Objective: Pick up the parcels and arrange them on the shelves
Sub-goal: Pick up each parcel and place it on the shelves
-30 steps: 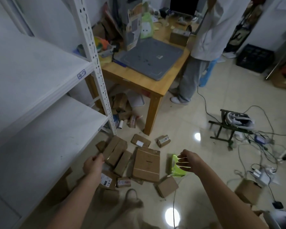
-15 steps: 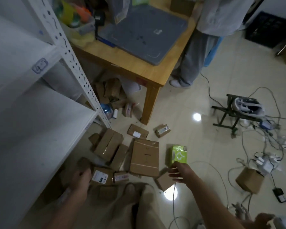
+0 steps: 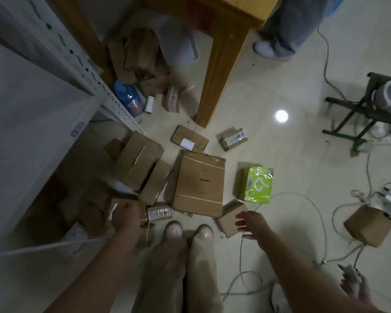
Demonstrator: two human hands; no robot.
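Green parcel (image 3: 257, 184), beyond right hand (image 3: 250, 223): white outline logo, no letters legible.
Small parcel (image 3: 159, 213), just right of left hand (image 3: 125, 214): label with red and dark marks, unreadable.
Flat parcel (image 3: 189, 139), far beyond both hands: white label, blank or too small.
Shelf edge sticker (image 3: 77, 129): blurred, unreadable.

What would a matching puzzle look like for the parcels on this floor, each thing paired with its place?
Things:
1. green packet
2. big flat box
3. small box
4. blue bottle

Places:
A. under the right hand
B. beside the shelf post
C. alone, right of the big box
D. middle of the pile

Pairs: 1-C, 2-D, 3-A, 4-B
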